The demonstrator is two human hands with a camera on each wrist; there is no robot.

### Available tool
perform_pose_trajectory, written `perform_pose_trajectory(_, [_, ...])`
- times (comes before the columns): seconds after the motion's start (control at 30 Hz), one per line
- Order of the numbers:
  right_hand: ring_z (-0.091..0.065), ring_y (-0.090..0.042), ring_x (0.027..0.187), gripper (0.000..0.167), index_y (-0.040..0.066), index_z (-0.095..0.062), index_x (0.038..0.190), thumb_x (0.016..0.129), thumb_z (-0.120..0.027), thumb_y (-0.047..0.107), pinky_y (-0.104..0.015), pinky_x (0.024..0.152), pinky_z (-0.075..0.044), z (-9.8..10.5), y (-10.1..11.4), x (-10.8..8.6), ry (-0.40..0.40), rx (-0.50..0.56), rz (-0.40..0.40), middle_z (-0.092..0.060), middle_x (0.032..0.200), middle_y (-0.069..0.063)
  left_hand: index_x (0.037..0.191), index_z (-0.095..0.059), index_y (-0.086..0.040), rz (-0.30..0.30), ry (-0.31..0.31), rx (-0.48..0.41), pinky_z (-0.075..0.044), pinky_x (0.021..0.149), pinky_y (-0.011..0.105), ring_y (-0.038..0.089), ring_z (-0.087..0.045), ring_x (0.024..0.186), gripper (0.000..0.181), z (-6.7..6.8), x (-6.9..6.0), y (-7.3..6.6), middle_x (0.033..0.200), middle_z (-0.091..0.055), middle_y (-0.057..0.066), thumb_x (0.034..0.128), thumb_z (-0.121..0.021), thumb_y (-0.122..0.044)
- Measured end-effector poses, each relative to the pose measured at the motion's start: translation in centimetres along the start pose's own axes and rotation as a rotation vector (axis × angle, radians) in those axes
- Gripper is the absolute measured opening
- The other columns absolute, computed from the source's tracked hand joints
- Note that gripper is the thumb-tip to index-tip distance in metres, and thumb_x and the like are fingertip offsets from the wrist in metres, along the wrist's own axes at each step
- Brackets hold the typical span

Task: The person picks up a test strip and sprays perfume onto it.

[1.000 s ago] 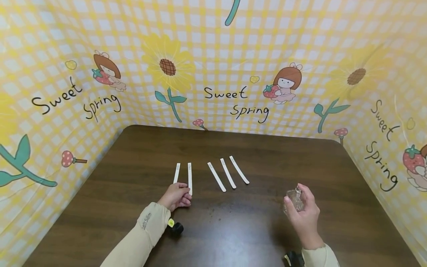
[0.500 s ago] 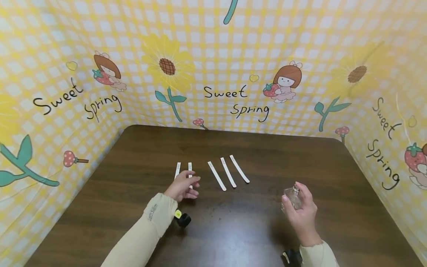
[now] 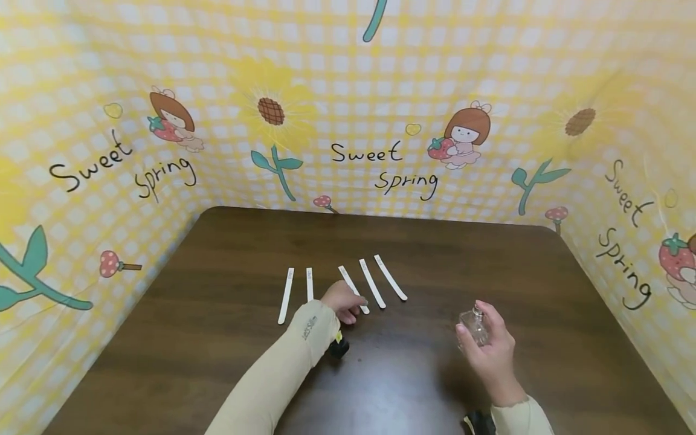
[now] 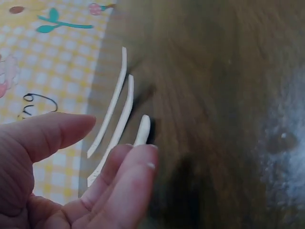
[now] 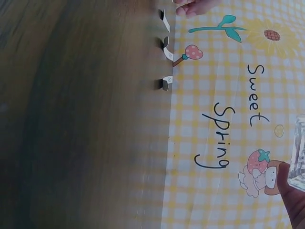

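My left hand (image 3: pixel 345 300) is over the middle one of several narrow white paper strips, a perfume test strip (image 3: pixel 345 273) by its look, with its fingertips by the near end. In the left wrist view the thumb (image 4: pixel 71 130) stands apart from the fingers, and the strip's end (image 4: pixel 143 130) shows just past them. My right hand (image 3: pixel 496 357) holds a clear glass perfume bottle (image 3: pixel 472 325) above the table, index finger on its top. Only an edge of the bottle (image 5: pixel 298 157) enters the right wrist view.
Two more strips lie right of the left hand, the nearer strip (image 3: pixel 372 283) and the far-right strip (image 3: pixel 390 278). On the left lie another strip (image 3: pixel 286 296) and a partly covered strip (image 3: pixel 310 283). A yellow checked cloth (image 3: pixel 359 109) surrounds the brown table (image 3: pixel 217 254).
My left hand has moved right, from the two left strips to the middle strip, uncovering the leftmost one. The right hand and bottle have shifted only slightly left.
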State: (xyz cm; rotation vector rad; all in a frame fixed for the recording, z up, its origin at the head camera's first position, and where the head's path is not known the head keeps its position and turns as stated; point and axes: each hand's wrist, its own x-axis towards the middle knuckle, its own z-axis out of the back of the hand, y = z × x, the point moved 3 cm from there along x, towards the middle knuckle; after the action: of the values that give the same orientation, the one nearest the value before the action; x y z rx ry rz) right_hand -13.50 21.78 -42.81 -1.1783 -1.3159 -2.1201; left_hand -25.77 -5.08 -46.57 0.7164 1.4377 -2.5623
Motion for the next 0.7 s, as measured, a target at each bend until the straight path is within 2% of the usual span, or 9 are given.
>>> perform_pose_trajectory(0.17, [-0.054, 0.009, 0.081, 0.064, -0.011, -0.05, 0.113, 0.089, -0.06, 0.047, -0.011, 0.063, -0.048, -0.2, -0.1, 0.0, -0.007, -0.007, -0.005, -0.059, 0.091, 0.012, 0.062, -0.057, -0.002, -0.037, -0.044, 0.089, -0.044, 0.036, 0.02, 0.009, -0.05, 0.034, 0.028, 0.1, 0.6, 0.2, 0.051, -0.056, 0.006, 0.0805, -0.072, -0.017])
perform_pose_trajectory(0.33, [-0.055, 0.007, 0.08, 0.063, -0.01, -0.05, 0.113, 0.089, -0.061, 0.047, -0.011, 0.061, -0.049, -0.1, 0.0, -0.3, -0.011, -0.002, -0.013, -0.061, 0.091, 0.009, 0.06, -0.058, -0.003, -0.004, -0.062, 0.096, -0.042, 0.034, 0.02, 0.01, -0.049, 0.033, 0.032, -0.1, 0.9, 0.4, 0.046, -0.054, 0.004, 0.0807, -0.074, -0.022])
perform_pose_trajectory(0.5, [-0.055, 0.008, 0.082, 0.064, -0.011, -0.051, 0.114, 0.089, -0.06, 0.048, -0.011, 0.064, -0.049, 0.3, -0.2, -0.4, 0.001, -0.026, -0.015, -0.061, 0.092, 0.005, 0.059, -0.059, 0.0, -0.016, -0.049, 0.072, -0.04, 0.034, 0.019, 0.01, -0.047, 0.032, 0.029, -0.6, 0.8, -0.5, 0.043, -0.051, 0.003, 0.0792, -0.075, -0.013])
perform_pose_trajectory(0.63, [-0.054, 0.009, 0.086, 0.062, -0.01, -0.051, 0.114, 0.089, -0.061, 0.046, -0.01, 0.068, -0.048, 0.8, -0.4, -0.5, 0.001, -0.053, -0.027, -0.062, 0.095, 0.005, 0.061, -0.06, 0.001, -0.013, -0.056, 0.112, -0.04, 0.034, 0.018, 0.01, -0.047, 0.032, 0.027, -0.9, 0.9, -1.0, 0.043, -0.051, 0.003, 0.0783, -0.076, -0.011])
perform_pose_trajectory(0.7, [-0.054, 0.009, 0.086, 0.057, -0.01, -0.052, 0.114, 0.089, -0.065, 0.04, -0.01, 0.067, -0.048, 1.0, -0.4, -0.7, 0.002, -0.055, -0.04, -0.061, 0.096, 0.008, 0.061, -0.059, -0.001, 0.0, -0.063, 0.145, -0.039, 0.035, 0.018, 0.01, -0.047, 0.032, 0.028, -0.9, 1.0, -1.0, 0.043, -0.051, 0.003, 0.0782, -0.077, -0.013])
